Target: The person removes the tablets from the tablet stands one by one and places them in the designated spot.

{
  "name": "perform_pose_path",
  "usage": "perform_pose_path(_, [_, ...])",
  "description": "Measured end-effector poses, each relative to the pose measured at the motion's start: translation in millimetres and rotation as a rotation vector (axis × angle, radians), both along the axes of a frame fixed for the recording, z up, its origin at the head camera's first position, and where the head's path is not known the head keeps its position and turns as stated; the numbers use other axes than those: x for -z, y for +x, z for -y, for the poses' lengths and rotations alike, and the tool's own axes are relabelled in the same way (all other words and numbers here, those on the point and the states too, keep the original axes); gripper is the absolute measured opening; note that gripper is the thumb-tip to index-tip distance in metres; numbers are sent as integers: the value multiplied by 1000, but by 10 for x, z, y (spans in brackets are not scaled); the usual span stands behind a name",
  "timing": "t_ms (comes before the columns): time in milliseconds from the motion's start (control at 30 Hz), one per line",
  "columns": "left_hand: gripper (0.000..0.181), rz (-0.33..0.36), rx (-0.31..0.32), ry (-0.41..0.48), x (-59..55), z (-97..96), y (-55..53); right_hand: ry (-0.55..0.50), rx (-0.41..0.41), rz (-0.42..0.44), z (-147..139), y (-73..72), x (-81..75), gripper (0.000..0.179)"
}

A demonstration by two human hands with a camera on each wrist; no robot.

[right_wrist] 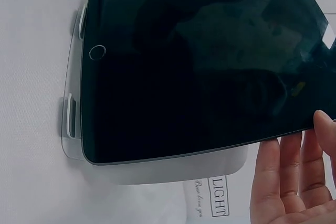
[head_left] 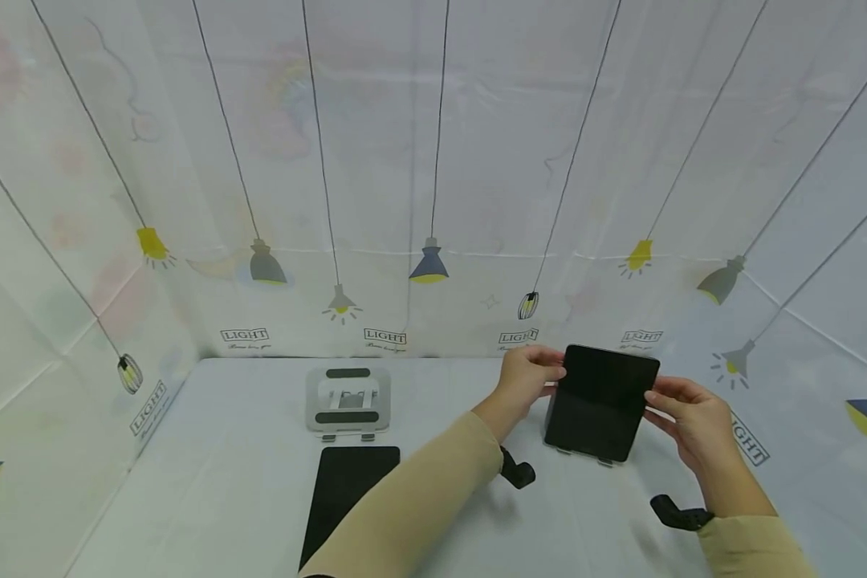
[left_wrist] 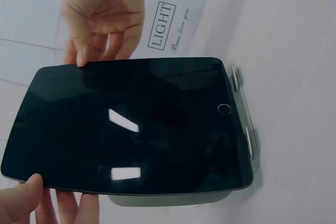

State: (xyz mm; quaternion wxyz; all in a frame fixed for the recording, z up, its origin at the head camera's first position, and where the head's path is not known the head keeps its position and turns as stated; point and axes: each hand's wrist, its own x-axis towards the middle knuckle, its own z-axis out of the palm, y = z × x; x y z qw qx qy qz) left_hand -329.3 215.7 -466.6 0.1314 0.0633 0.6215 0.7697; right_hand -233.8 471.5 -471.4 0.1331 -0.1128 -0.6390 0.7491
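A black tablet (head_left: 603, 401) with a round home button leans back on a light grey stand (left_wrist: 173, 200) at the right of the table. My left hand (head_left: 522, 379) pinches its left edge near the top, thumb on the screen side and fingers behind. On the opposite edge my right hand (head_left: 696, 419) holds it the same way, as the right wrist view shows with the tablet (right_wrist: 199, 77) and the stand (right_wrist: 173, 173). The tablet's lower edge is at the stand's two small front lips (left_wrist: 249, 141). Most of the stand is hidden behind the screen.
Left of centre, a second grey stand (head_left: 384, 401) with dark pads lies on the white table (head_left: 209, 474). In front of it lies another black tablet (head_left: 350, 490), partly covered by my left sleeve (head_left: 419, 498). A white curtain (head_left: 376, 177) with printed lamps hangs behind.
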Motion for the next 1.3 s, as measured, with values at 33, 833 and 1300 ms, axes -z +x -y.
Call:
perform_pose_path(33, [22, 0, -3, 3, -6, 8, 2, 3, -1, 3, 5, -2, -3, 20])
perform_pose_path(833, [21, 52, 3, -58, -69, 161, 44, 42, -30, 21, 119, 38, -8, 21])
perform_pose_path(1300, [19, 87, 12, -87, -23, 288, 56, 145, -61, 117, 228, 111, -52, 20])
